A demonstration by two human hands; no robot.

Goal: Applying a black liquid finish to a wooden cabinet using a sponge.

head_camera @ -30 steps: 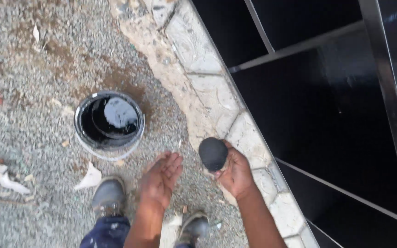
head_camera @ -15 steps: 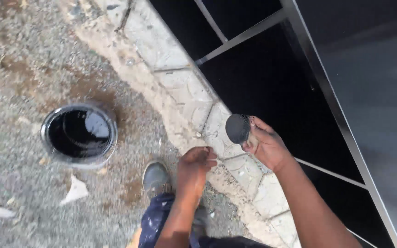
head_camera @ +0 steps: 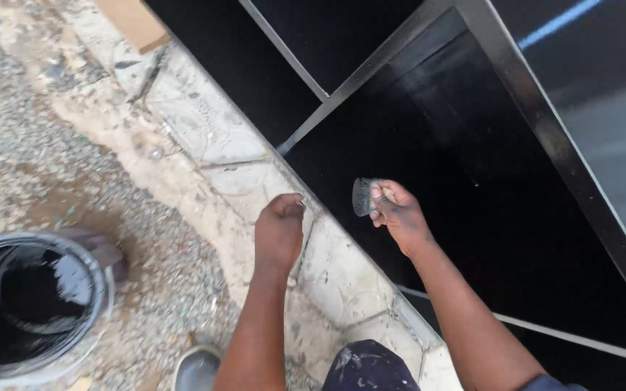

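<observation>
Black-painted panel [head_camera: 472, 217] with grey metal frame bars [head_camera: 545, 123] across the right half, stone-paved strip [head_camera: 204, 137] beside it, gravel [head_camera: 30, 159] to the left. Bucket of black paint [head_camera: 27, 304] at lower left (glossy surface, well apart from both hands). Right hand [head_camera: 398, 217] clasping a small dark sponge-like pad [head_camera: 363, 196] against the panel; left hand [head_camera: 280, 230] loosely curled, holding nothing, hovering over the paving near the panel's edge.
</observation>
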